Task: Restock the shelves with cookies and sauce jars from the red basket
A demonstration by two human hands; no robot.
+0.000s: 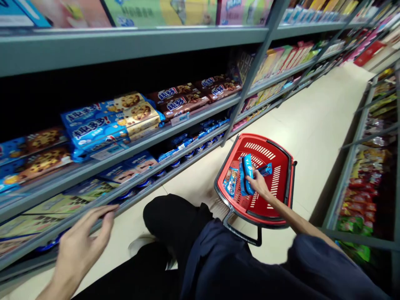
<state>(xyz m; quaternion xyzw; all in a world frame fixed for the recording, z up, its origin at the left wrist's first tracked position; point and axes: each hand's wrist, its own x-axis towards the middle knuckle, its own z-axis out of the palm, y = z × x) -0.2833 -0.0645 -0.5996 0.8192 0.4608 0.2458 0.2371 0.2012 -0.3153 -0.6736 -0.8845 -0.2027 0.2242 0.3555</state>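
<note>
The head view looks down a shop aisle from a crouch, with the person's black-trousered knee (pixel 175 221) in the foreground. The right hand (pixel 258 183) reaches out over a red plastic shopping basket with black handles (pixel 283 156) that stands on the cream tiled floor (pixel 312 116). Its fingers are clamped round a long blue snack packet (pixel 246 175), held upright just inside the basket's rim. Below and to the left of that packet a flat blue and orange wrapper (pixel 231 182) lies on the basket's bottom, and a small dark blue packet (pixel 266 169) lies just beside the hand's far side. The left hand (pixel 81 246) is well apart from the right, empty, with its fingers spread and loose. Its fingertips are at the front edge of the low grey metal shelf (pixel 131 193); whether they touch it cannot be told. On the shelf above lie stacked blue cookie packs (pixel 106 123), with brown cookie packs (pixel 187 100) further along. A second grey rack of bright snack bags (pixel 359 196) lines the aisle's right side.
</note>
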